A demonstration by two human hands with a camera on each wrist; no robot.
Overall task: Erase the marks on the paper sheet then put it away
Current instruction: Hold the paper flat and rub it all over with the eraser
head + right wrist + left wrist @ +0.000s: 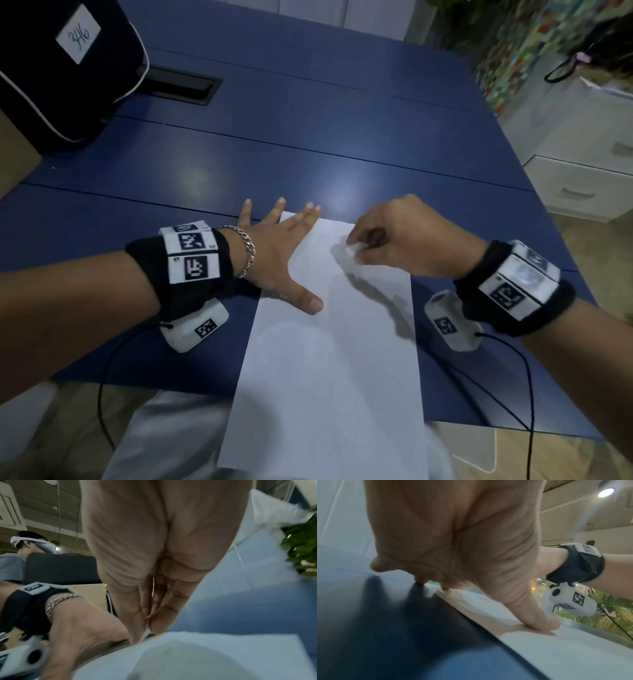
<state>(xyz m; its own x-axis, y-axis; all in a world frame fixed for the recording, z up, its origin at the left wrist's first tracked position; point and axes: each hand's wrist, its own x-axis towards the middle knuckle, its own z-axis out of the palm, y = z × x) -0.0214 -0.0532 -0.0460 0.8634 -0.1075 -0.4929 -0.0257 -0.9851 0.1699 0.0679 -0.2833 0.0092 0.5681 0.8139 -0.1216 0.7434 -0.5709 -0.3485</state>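
A white paper sheet (329, 349) lies on the blue table (239, 161), its near end hanging over the front edge. My left hand (284, 250) lies flat with spread fingers, pressing the sheet's far left part; its thumb (537, 620) presses the paper (565, 653). My right hand (394, 236) hovers over the sheet's far right part and pinches a small white eraser (352, 249) against the paper. In the right wrist view the fingertips (159, 620) close together over the paper (197, 655); the eraser is barely seen there. No marks show clearly on the sheet.
A black bag (65, 68) with a white label stands at the table's far left, beside a black cable slot (181, 85). White drawers (582, 178) stand to the right. Another person (25, 555) with a headset sits beyond the table.
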